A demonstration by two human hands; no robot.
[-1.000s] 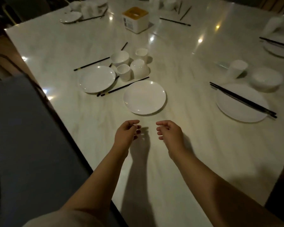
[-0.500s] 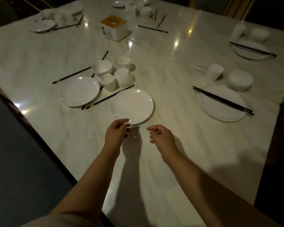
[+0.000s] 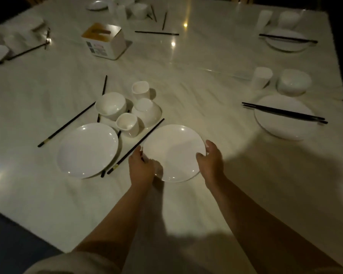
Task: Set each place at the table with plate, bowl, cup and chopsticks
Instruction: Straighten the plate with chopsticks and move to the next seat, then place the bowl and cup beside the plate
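A white plate lies on the marble table in front of me. My left hand grips its left rim and my right hand grips its right rim, thumb on top. To the left lies a second white plate. Behind the two plates stand an upright bowl, an upturned bowl and two cups. Black chopsticks lie loose among them.
At the right is a set place: a plate with chopsticks across it, a cup and a bowl. A tissue box stands at the centre back. More dishes lie along the far edges. A dark chair is at my lower left.
Both hands reached forward from the bare table and took hold of the near plate's rim, left hand first. The camera moved closer to the table.
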